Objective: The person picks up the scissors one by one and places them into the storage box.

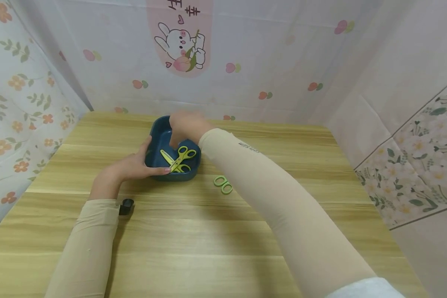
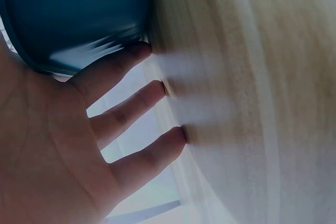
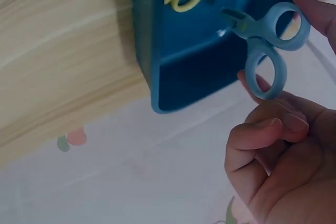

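Observation:
My left hand (image 1: 128, 166) braces a dark blue bin (image 1: 154, 142) at its near left corner. Its thumb lies along the front rim, and in the left wrist view three straight fingers (image 2: 128, 116) reach down to the tabletop beside the bin wall. Over the far side of the bin, my right hand (image 1: 186, 125) pinches small light-blue scissors (image 3: 268, 35) by the handle loops between thumb and index finger, blades pointing into the bin. Inside lie yellow-green scissors (image 1: 179, 159), several handle loops showing. Light-green scissors (image 1: 223, 184) rest on the table, partly hidden under my right forearm.
The wood-grain table (image 1: 193, 236) meets a printed cloth (image 1: 246, 74) hanging just behind the bin. Floral cloth (image 1: 18, 120) hangs at the left, and a floral panel (image 1: 413, 165) closes the right side. A small black object (image 1: 126, 206) sits at my left wrist.

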Available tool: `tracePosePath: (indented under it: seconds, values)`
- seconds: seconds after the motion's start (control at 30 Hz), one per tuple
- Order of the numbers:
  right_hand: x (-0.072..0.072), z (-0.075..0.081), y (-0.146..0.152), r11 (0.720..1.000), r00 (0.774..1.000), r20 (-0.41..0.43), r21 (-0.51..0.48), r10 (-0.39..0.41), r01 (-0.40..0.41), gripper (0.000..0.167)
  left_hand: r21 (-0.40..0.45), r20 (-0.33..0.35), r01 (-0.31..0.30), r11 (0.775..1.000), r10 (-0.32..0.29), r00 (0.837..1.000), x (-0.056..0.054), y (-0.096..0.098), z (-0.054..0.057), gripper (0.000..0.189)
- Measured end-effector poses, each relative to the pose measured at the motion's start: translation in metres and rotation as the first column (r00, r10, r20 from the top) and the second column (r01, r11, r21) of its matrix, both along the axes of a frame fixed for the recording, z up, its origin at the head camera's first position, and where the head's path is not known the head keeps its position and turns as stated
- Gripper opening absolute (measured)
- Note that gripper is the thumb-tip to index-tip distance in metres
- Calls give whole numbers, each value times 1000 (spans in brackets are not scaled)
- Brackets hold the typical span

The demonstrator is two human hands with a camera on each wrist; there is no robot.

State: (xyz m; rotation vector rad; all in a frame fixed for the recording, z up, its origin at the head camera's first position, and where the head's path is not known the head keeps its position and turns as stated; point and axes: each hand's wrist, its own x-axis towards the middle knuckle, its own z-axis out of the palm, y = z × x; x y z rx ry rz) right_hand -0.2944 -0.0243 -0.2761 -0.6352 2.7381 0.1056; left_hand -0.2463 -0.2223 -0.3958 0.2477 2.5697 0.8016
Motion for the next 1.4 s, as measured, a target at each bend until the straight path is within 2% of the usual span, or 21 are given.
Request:
tracePosePath:
  seconds: [0.13,0.23,0.33,0.47,0.53,0.77,1.17,1.4]
  values:
    - [-4,-11,-2,1000,1000,3,-1,-10,10,50,-1,-10,3,1000,-3,1000,0,0,1,138]
    - [-7,-18,0,1000,1000,-26,9,-2,3,50,-8,-17,5,1000,-5,1000,1,1,1,138]
    - [-11,-25,2,999,992,-125,38,31,-27,37,-9,-19,1,1000,-2,1000,1,0,1,138]
    - [-17,-32,5,997,963,-262,69,56,-39,24,-8,-14,-2,1000,2,1000,0,1,0,139]
    - [-18,-33,7,997,958,-283,64,53,-36,23,-8,-13,-3,1000,3,1000,1,2,1,139]
    - [-19,-29,12,999,968,-247,41,39,-29,29,-8,-1,-9,1000,9,1000,2,2,3,140]
    - [-18,-20,17,997,978,-201,64,59,-47,39,-20,-2,-4,1000,4,1000,3,3,4,140]
    - [-14,-16,25,995,976,-203,68,81,-69,32,-27,-3,0,1000,0,1000,3,4,4,139]
